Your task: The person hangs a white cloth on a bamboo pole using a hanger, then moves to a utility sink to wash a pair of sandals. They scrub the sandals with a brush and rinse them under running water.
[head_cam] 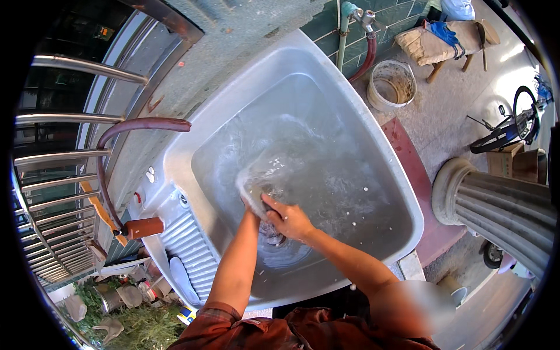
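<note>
In a large pale laundry sink [372, 127], cloudy water [332, 188] is churned and splashing. My right hand [291, 221] grips the lower edge of a pale flat thing [253, 188], blurred by motion and water, so its kind is unclear. My left hand [248, 208] is against the far left side of that thing; its fingers are mostly hidden. Drops fly to the right of my hands. On the ribbed washboard [197, 245] at the sink's left lies a pale shoe insole [183, 280].
A brown block-like thing [144, 228] lies at the washboard's back edge, beside a dark red hose [144, 124] hung by metal bars [87, 72]. Right of the sink are a tap [367, 19], a dirty bucket [390, 85], a bench with blue gloves [444, 34] and a fluted column [503, 210].
</note>
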Action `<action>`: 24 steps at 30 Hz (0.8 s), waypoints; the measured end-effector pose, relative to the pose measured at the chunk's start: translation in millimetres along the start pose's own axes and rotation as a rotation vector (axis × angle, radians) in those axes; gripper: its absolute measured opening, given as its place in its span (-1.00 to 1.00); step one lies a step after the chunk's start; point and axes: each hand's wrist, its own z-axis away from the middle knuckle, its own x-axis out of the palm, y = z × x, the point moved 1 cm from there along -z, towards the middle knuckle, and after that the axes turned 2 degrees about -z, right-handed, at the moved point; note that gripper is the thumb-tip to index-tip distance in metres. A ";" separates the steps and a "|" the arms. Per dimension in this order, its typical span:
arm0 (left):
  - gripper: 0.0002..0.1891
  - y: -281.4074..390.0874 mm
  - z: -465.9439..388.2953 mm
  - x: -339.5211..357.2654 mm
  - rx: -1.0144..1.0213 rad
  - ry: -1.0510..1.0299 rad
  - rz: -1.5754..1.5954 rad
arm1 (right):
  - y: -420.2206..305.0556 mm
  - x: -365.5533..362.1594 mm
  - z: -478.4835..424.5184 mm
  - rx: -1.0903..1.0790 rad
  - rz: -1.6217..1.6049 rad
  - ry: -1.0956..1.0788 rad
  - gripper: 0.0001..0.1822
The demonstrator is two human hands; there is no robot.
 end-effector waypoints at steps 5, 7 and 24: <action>-0.53 8.1 -4.6 2.9 -0.102 0.111 -0.562 | 51.8 -30.7 -7.8 0.118 0.231 0.019 -0.54; -0.54 62.1 17.3 19.7 -0.249 0.045 -0.155 | 65.8 -58.6 -13.9 0.165 0.318 0.111 -0.55; -0.72 96.9 108.5 -23.3 -0.158 -0.188 0.083 | 87.6 -94.5 -15.4 0.359 0.375 0.504 -0.51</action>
